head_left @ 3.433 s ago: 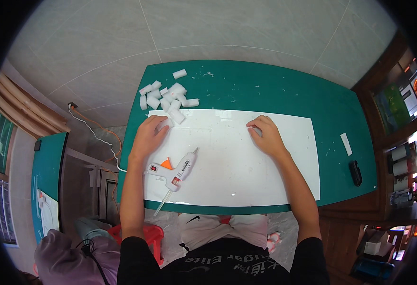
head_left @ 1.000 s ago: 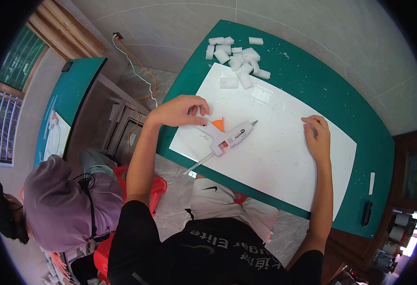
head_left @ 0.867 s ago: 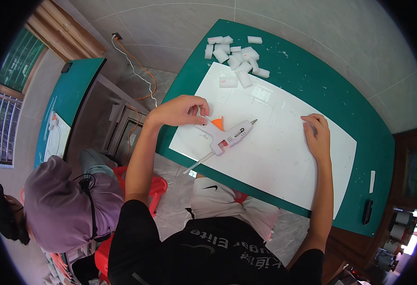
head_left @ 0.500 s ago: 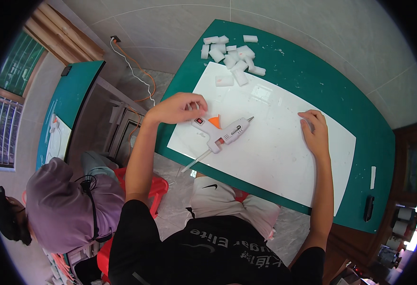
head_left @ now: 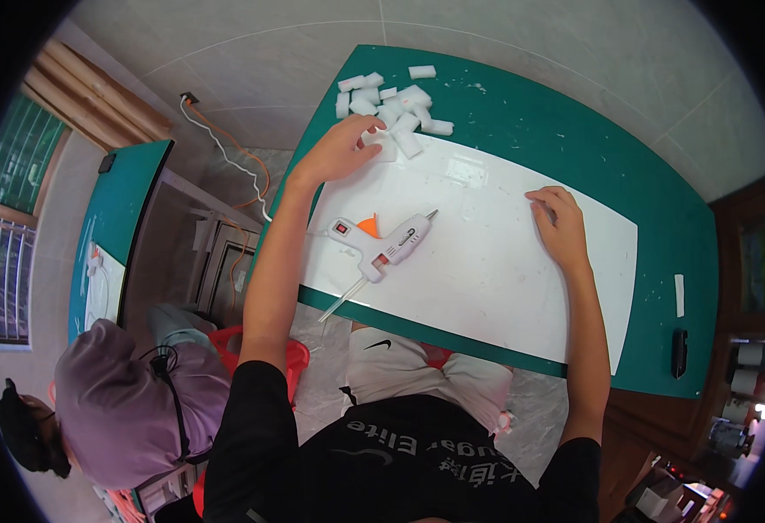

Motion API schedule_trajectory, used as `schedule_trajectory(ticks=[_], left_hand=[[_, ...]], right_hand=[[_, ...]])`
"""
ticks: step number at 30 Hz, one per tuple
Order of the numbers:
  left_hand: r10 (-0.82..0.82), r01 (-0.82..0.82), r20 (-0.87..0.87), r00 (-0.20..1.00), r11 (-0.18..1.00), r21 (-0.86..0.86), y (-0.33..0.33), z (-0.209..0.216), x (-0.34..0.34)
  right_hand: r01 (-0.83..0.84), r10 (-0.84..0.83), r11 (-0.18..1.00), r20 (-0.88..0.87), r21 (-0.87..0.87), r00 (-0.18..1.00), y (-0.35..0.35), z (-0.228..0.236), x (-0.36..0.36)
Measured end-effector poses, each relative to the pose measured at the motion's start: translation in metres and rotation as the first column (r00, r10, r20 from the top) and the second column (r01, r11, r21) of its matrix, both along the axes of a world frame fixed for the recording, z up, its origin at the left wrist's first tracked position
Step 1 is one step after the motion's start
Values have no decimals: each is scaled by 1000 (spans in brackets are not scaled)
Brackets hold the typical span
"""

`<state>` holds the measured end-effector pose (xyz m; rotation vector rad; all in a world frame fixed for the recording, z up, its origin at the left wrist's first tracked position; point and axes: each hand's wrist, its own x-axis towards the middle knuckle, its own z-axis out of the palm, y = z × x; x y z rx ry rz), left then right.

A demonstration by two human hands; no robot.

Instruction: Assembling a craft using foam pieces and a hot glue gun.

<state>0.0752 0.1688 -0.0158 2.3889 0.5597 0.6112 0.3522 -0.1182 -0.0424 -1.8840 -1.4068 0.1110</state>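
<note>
My left hand (head_left: 341, 150) reaches over the far left corner of a white board (head_left: 478, 288), thumb and fingers apart. It is nearest to a white foam block (head_left: 385, 148), which it partly hides; I cannot tell whether it touches the block. Just beyond lie several more white foam pieces (head_left: 414, 96) in a loose heap. A white hot glue gun (head_left: 382, 247) with an orange trigger rests on the board, its glue stick poking out past the near edge. Over the board's right side my right hand (head_left: 561, 228) is loosely curved, fingers apart, holding nothing visible.
The board lies on a green table (head_left: 661, 218). A white strip (head_left: 680, 295) and a black object (head_left: 680, 353) sit at its right end. Cables (head_left: 241, 150) run from a wall socket. At lower left a person (head_left: 125, 401) sits beside another green table (head_left: 138, 196).
My left hand has moved away from the glue gun's handle to the foam pieces at the far side. My right hand stays in about the same place over the board.
</note>
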Motion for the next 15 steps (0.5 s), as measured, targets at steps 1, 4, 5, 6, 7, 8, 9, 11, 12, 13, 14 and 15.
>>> schedule_trajectory(ticks=[1, 4, 5, 6, 7, 8, 9, 11, 12, 13, 14, 15], left_hand=[[-22, 21, 35, 999, 999, 39, 1, -3, 4], [37, -37, -47, 998, 999, 5, -2, -2, 10], [28, -28, -46, 999, 1000, 5, -4, -1, 12], [42, -42, -79, 996, 999, -1, -5, -1, 12], [56, -57, -112, 992, 998, -7, -5, 0, 11], [46, -47, -110, 993, 999, -8, -4, -1, 10], [41, -41, -111, 993, 999, -4, -2, -1, 6], [25, -26, -108, 994, 1000, -4, 1, -2, 1], [46, -48, -120, 992, 999, -14, 1, 1, -3], [68, -72, -132, 989, 997, -25, 1, 2, -5], [65, -69, -131, 989, 997, -28, 1, 0, -3], [65, -69, -113, 991, 997, -34, 2, 0, -5]], right_hand=[[22, -23, 1000, -35, -17, 999, -1, 2, 1], [62, -63, 998, -26, -23, 998, -5, 2, 7], [71, -71, 997, 16, -13, 997, -6, 1, 9], [80, -80, 997, 18, -12, 997, -7, 1, 11], [87, -87, 996, 22, -5, 996, -8, 1, 11], [93, -93, 996, 26, 1, 995, -8, 0, 12], [104, -104, 995, 28, 0, 994, -7, 0, 12], [114, -114, 993, -2, 14, 994, -5, -1, 12], [120, -120, 993, 0, 11, 993, -5, -1, 13], [131, -131, 991, -5, 10, 991, -4, -2, 14], [140, -139, 990, -10, 10, 990, -5, -2, 15], [135, -135, 991, -10, 10, 991, -5, -2, 16]])
